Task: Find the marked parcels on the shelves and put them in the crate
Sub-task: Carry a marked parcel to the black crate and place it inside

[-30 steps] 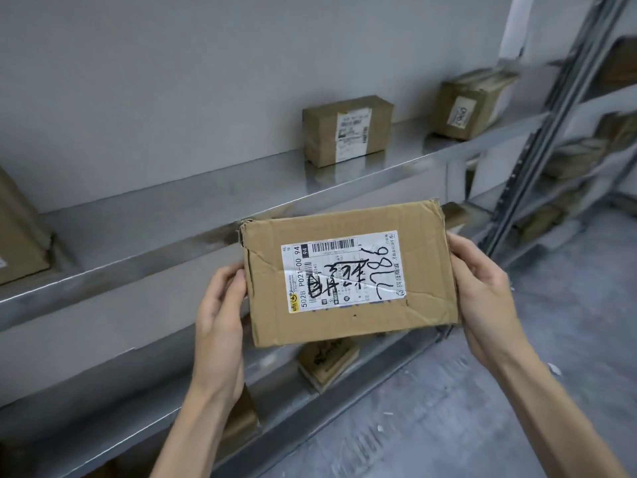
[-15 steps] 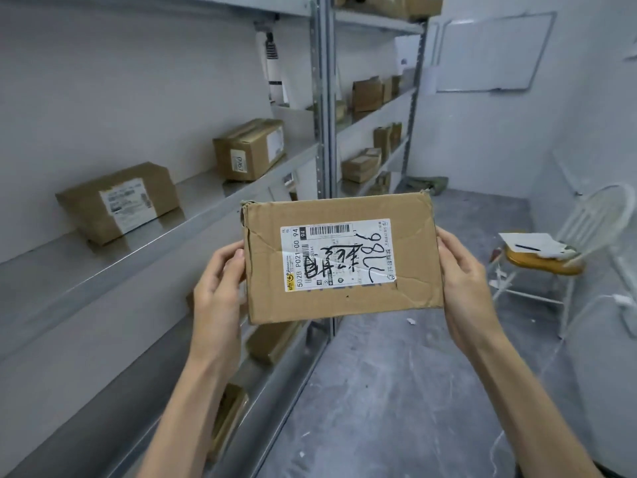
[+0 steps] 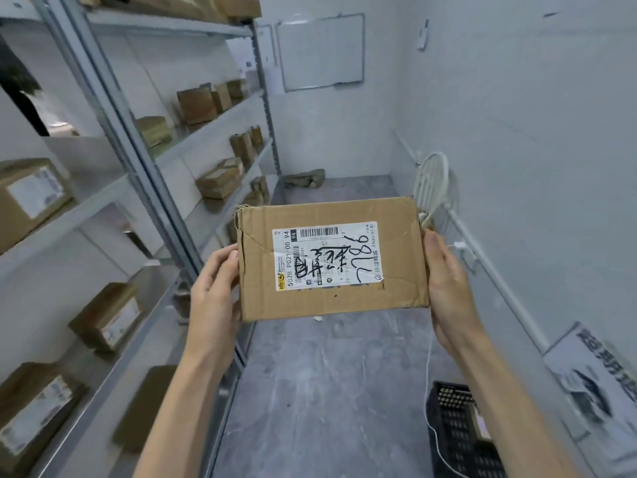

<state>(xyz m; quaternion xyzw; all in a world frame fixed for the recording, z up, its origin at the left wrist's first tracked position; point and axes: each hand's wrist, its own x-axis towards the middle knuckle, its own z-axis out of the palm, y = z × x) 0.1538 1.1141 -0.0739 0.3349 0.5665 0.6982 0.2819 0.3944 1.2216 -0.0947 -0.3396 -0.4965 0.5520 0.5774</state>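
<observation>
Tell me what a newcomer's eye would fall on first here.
First, the brown cardboard parcel in mid-frame, its white label scrawled over in black marker, held at its short ends by the left hand and the right hand. Next, the grey metal shelves along the left, stocked with more brown boxes. Last, the black perforated plastic crate on the floor at lower right, beside the right forearm.
</observation>
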